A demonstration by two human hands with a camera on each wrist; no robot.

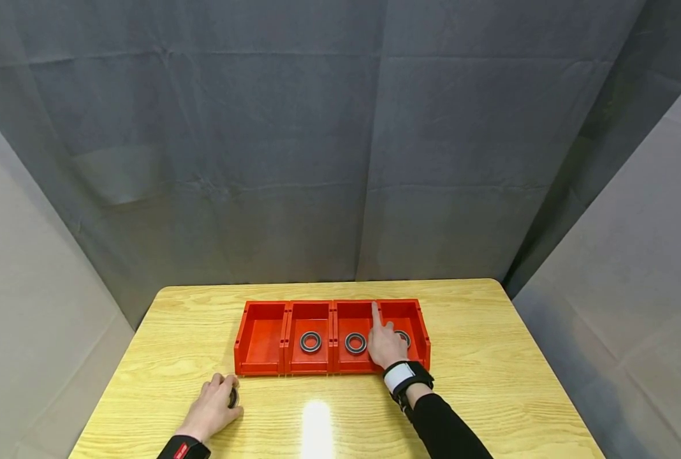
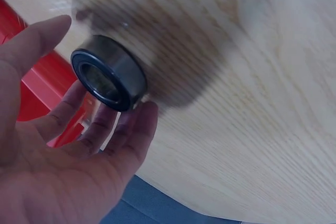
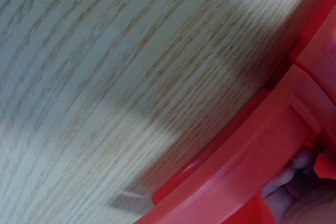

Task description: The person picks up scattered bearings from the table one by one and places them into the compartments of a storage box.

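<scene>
A row of red bins (image 1: 308, 368) sits on the table, its compartments side by side. Ring-shaped ball bearings lie in it: one (image 1: 310, 342) in the second compartment from the left, another (image 1: 356, 343) in the third, and a third (image 1: 404, 336), partly hidden, in the rightmost. Across the wall between the two right compartments, my right hand (image 1: 388, 346) holds the bins, index finger stretched toward the back edge and other fingers bent inside. Left of the bins, near the front, my left hand (image 1: 211, 408) has its fingers against a bearing (image 2: 110, 72) tilted on edge; the thumb is apart from it.
The light wooden table (image 1: 478, 357) reaches out on both sides of the bins. Behind it hangs a dark grey cloth (image 1: 260, 159), with pale panels (image 1: 633, 268) at the sides. Both wrists wear dark straps.
</scene>
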